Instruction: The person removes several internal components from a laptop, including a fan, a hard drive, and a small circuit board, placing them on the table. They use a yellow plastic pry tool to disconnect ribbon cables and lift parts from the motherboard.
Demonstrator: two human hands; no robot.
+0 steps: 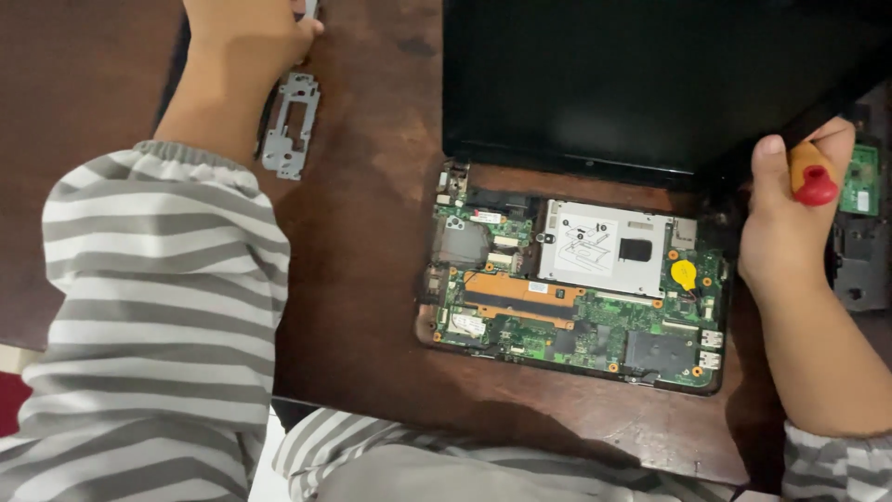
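**Opened laptop: rigid shell, delicate insides**

We see the laptop (576, 288) lying on the brown table (372, 232), its cover off and its green circuit board bare; we judge it stiff but fragile, best held by the outer edges. Our right hand (790, 223) is closed round a red-and-yellow screwdriver (810, 175) at the screen (650, 84). Our left hand (243, 37) rests beside a thin, light metal bracket (290, 125); its grip we cannot tell

Bare table (372, 214) between the metal bracket (291, 125) and opened laptop (576, 288) leaves free passage; the raised screen (650, 74) blocks the far side.
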